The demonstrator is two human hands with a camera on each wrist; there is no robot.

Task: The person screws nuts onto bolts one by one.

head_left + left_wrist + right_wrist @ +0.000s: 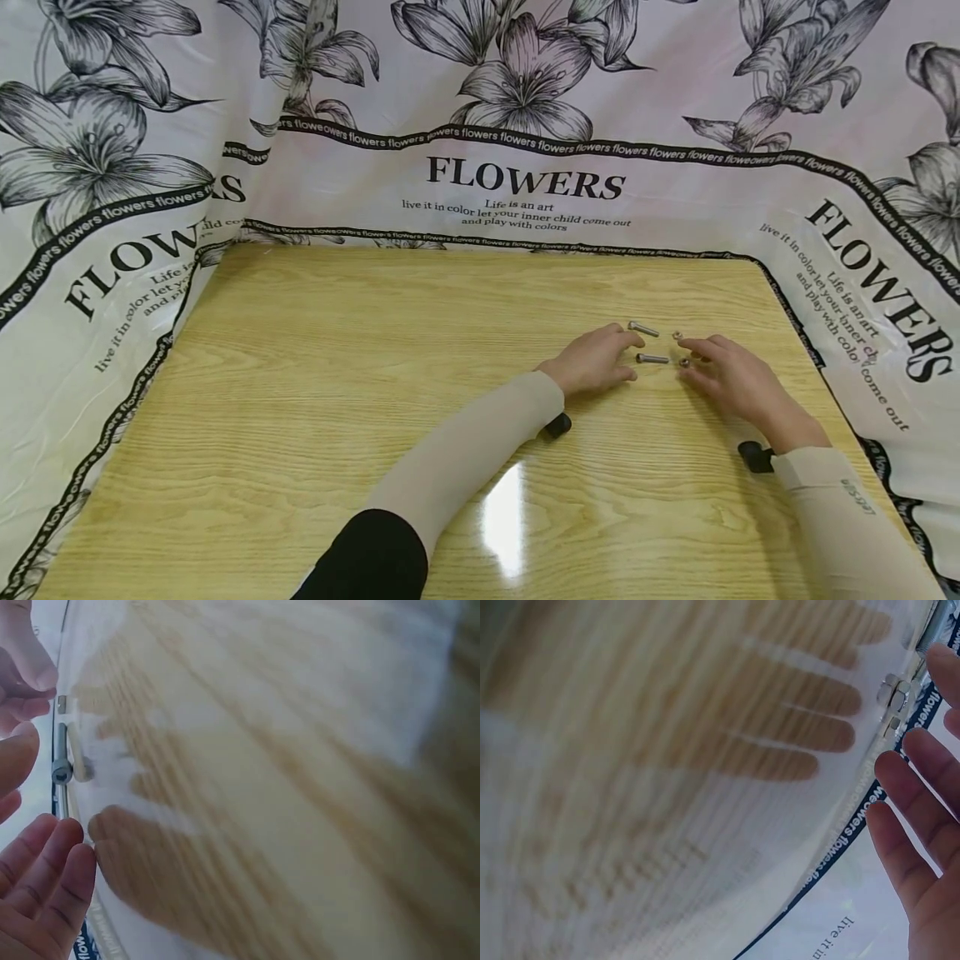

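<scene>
Two silvery socket-head bolts lie on the wooden table in the head view, a far bolt [644, 329] and a near bolt [652, 359]. Just right of them are two small hex nuts, a far nut [677, 335] and a near nut [684, 363]. My left hand [592, 362] is at the bolts' head ends, its fingers spread and loosely bent, holding nothing. On the other side my right hand [738, 379] has its fingertips right at the nuts, fingers relaxed. The left wrist view shows a bolt [61, 771] between the left thumb and fingers; the right wrist view shows a nut [898, 696] near the right fingertips.
The glossy wood-grain table [337, 358] stretches away to the left and toward me. A white floral cloth [525, 200] with printed lettering rises along the back and both sides; its right edge runs close by my right hand.
</scene>
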